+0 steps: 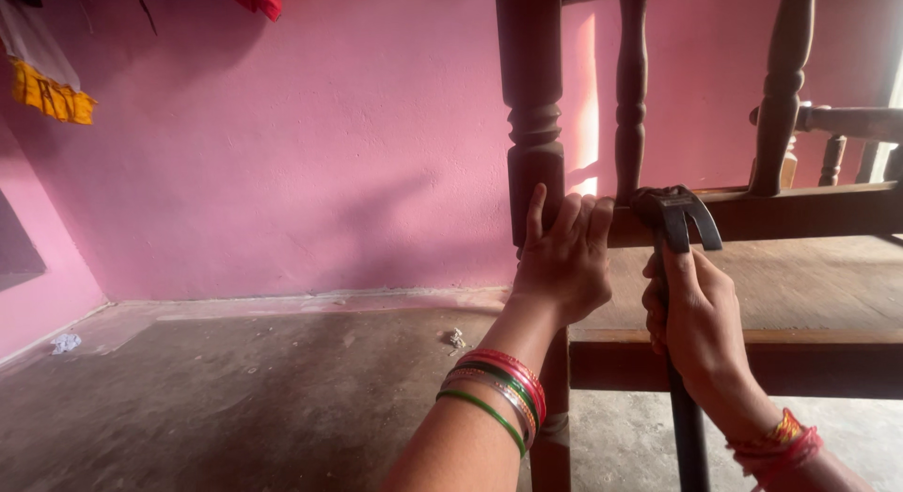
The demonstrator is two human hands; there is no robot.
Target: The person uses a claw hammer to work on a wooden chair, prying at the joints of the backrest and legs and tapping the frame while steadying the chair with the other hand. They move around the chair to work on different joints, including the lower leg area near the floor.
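I see my left hand [562,259] flat against the dark wooden post [532,106], fingers spread; my right hand [691,318] grips the pincers [673,214] on the rail [809,213].

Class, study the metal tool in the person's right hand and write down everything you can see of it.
The tool is a dark metal pincer or claw-headed tool with a curved two-pronged head and a long straight handle running down out of the picture. Its surface looks dull and worn. It stands nearly upright, head hooked over the wooden rail beside a turned spindle. The right hand grips its handle just below the head; the left hand rests on the post alongside.
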